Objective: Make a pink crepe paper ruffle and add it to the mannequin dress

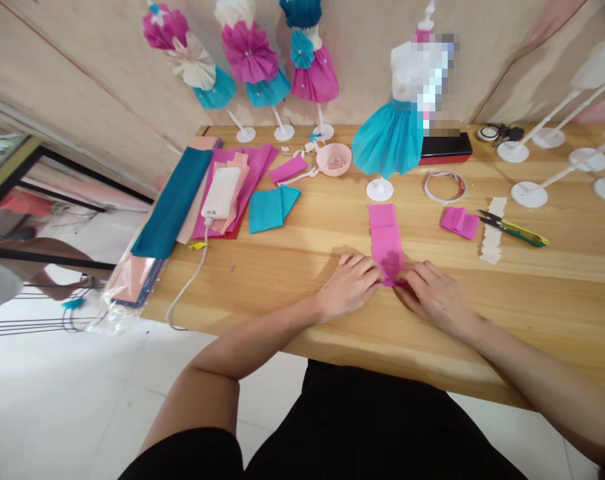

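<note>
The magenta crepe-paper strip [386,241] lies on the wooden table [262,273], its near end folded — the left hand [349,283] pinches the fold's left corner between closed fingertips, the right hand [435,295] its right corner likewise. Beyond the far end stands a mannequin [402,72] in a turquoise skirt [386,141].

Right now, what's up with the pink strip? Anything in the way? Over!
Left grip, right grip holding near end of pink strip. Strip creased, stretching away. White stand base just past far end, might block forward sliding.
</note>
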`<action>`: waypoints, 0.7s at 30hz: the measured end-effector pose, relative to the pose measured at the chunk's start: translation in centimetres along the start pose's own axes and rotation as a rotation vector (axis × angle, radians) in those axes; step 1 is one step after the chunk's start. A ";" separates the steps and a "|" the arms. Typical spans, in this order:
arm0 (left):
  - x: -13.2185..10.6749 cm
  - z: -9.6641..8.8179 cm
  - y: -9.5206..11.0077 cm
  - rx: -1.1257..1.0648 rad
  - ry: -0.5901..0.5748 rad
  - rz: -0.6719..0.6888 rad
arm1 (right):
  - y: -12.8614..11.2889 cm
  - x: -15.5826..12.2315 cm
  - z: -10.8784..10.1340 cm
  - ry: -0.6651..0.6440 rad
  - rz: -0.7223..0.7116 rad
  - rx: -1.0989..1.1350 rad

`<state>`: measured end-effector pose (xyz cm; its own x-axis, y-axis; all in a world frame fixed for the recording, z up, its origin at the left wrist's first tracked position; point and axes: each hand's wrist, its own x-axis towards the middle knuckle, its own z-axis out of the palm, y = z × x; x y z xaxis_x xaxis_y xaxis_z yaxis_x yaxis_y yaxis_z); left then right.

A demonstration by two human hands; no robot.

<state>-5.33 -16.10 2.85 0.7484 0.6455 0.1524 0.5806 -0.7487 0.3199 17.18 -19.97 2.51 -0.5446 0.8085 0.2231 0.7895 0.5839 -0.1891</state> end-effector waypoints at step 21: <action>0.0 0.0 -0.5 -0.121 -0.025 -0.030 | 1.0 0.1 0.4 -0.020 0.073 0.151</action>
<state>-5.60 -15.75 2.68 0.7400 0.6622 0.1181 0.5609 -0.7043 0.4352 17.80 -19.33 1.99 -0.4941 0.8495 0.1850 0.7764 0.5269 -0.3458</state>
